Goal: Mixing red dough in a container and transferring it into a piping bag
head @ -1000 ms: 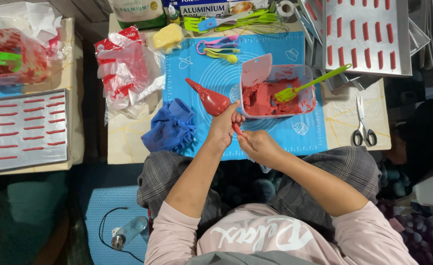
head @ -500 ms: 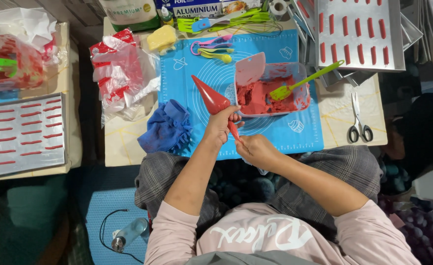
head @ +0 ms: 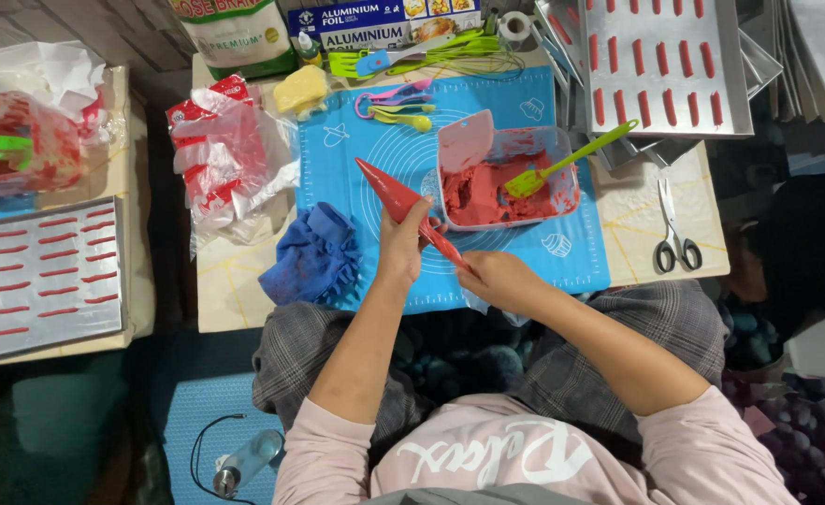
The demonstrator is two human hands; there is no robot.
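A blue silicone mat covers the middle of the low table. On it, far right of the hands, stands a clear tub of red batter with a green spatula. A blue cloth lies left. The red piping bag slants from far left to near right: the left hand grips its middle, the right hand pinches its near end.
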